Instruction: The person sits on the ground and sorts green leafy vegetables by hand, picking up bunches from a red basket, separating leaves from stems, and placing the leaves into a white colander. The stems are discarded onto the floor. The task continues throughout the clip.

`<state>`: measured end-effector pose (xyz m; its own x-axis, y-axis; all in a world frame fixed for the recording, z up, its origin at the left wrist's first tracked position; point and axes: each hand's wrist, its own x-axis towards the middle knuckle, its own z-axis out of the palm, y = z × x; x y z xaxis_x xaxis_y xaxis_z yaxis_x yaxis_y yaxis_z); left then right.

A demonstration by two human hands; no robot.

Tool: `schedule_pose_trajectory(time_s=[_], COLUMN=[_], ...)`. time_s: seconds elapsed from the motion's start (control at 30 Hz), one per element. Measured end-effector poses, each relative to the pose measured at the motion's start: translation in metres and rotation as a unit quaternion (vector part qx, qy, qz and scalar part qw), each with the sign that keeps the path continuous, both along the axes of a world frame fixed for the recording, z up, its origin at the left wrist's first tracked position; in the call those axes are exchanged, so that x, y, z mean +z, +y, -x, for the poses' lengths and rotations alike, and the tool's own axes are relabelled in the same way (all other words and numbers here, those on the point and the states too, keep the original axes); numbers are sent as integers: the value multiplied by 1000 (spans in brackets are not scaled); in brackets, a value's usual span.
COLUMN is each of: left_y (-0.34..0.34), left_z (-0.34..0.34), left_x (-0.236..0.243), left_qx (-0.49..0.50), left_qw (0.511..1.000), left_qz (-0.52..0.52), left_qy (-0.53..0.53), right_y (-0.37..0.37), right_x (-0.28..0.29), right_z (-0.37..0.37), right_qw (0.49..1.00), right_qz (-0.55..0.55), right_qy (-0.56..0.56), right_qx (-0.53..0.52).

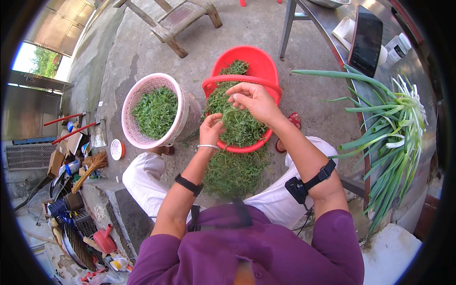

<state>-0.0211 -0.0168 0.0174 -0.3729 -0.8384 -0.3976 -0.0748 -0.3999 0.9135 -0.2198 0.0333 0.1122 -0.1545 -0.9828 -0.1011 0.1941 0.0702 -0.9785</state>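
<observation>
My right hand [255,100] is over a red basket [270,107] with an arched handle, heaped with leafy green stems [240,123]. Its fingers curl toward the thumb in a pinch. Lower and to the left, my left hand [211,130] is held at the basket's left side, fingers bent together. What either hand pinches, if anything, is too small to make out. A pink-white perforated basket [127,114] to the left contains loose green leaves [156,113]. More cut greens [232,173] lie on the ground between my legs.
A red basin [263,61] sits behind the red basket. Spring onions [394,137] hang over the edge of a metal table [332,33] at right, near a tablet [365,40] and white bottle [398,47]. A wooden stool [178,23] stands ahead; a straw broom [92,166] and clutter lie left.
</observation>
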Motion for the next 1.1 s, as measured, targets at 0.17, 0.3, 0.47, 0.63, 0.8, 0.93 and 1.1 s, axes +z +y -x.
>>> schedule_pose_trajectory(time_s=[0.17, 0.3, 0.47, 0.63, 0.8, 0.93, 1.1], left_y=[-1, 1, 5, 7, -2, -18, -26], left_z=[-8, -8, -4, -9, -19, -34, -41], left_x=[45, 66, 80, 87, 81, 81, 91], left_qx=[-5, -10, -23, -61, 36, 108, 108], left_qw=[995, 989, 980, 975, 938, 925, 917], left_qz=[-74, -81, -108, -154, -235, -186, -170], left_qy=[68, 122, 167, 150, 251, 314, 343], right_y=[7, 6, 2, 0, -3, 7, 20], right_x=[-8, -14, -20, -17, -4, 4, 0], right_z=[-1, -5, -5, -7, 4, -2, -29], right_qw=[963, 952, 973, 987, 994, 984, 879], right_qz=[-11, -30, 16, -11, -1, -71, 86], right_qy=[268, 301, 227, 158, 98, 76, 298], right_qx=[-20, 42, 22, 12, -53, 144, 362])
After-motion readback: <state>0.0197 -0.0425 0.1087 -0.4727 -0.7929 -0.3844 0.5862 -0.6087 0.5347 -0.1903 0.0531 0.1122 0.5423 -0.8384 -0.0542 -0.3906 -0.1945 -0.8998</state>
